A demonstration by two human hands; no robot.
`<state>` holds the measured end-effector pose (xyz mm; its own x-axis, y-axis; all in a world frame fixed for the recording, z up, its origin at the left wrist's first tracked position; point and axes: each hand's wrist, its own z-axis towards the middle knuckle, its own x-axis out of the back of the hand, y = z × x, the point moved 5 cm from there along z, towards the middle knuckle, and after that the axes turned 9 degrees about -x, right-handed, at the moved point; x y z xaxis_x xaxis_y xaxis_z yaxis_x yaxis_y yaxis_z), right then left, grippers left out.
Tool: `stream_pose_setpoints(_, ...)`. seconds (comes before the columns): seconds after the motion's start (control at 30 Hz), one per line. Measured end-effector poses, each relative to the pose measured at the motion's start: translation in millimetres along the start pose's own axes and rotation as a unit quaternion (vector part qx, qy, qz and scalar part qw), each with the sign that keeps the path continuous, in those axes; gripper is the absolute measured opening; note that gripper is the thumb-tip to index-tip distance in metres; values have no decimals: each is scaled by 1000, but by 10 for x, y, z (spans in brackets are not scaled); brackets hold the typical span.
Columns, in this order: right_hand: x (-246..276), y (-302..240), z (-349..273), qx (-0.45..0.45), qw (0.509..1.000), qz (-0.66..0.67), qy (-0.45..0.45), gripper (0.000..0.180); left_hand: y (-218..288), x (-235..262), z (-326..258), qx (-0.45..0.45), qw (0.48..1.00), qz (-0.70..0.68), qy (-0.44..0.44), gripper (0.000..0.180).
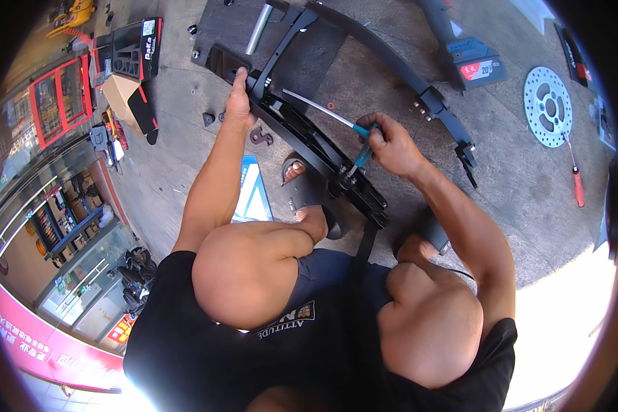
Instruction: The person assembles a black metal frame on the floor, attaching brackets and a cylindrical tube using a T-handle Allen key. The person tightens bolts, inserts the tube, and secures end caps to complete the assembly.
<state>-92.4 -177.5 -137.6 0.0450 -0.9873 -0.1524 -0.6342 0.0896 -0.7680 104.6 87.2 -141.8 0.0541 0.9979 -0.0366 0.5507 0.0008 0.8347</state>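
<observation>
A long black metal frame (296, 129) lies slanted before me, its near end between my feet. My left hand (238, 103) is closed on its far-left end, thumb on top and the other fingers mostly hidden. In my right hand (393, 146) is a T-handle hex key (362, 152) with a teal grip. Its short end points down at a bolt on the frame's near part; whether the tip is seated I cannot tell. The long silver shaft reaches out to the left above the frame. A dark rectangular plate (225, 63) sits beside my left hand.
A curved black bar (374, 42) extends at the far right of the frame. A cordless power tool's battery (475, 63), a brake disc (548, 106) and a red-handled screwdriver (578, 185) lie right. Left are an open case (136, 49), small brackets (261, 136) and a blue-white packet (252, 191).
</observation>
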Motion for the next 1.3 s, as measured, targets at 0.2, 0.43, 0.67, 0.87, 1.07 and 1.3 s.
stream_pose_setpoints(0.2, -273, 163, 350, -39, 993, 102, -47, 29, -51, 61, 26, 19, 999, -7, 45, 54)
stream_pose_setpoints(0.43, -441, 341, 365, -159, 902, 382, -124, 27, -74, 80, 22, 13, 999, -13, 42, 55)
stream_pose_setpoints(0.67, -681, 503, 544, -270, 909, 299, -105, 22, -83, 87, 40, 17, 999, -7, 38, 50)
stream_pose_setpoints(0.87, -725, 523, 640, -159, 986, -15, 56, 52, -53, 84, 73, 42, 999, -2, 23, 46)
stream_pose_setpoints(1.07, -653, 343, 575, -105, 979, -99, 146, 50, -53, 85, 85, 43, 997, 6, 63, 49)
stream_pose_setpoints(1.3, -295, 207, 710, -88, 978, -145, 123, 47, 21, -13, 60, 51, 997, 25, 56, 53)
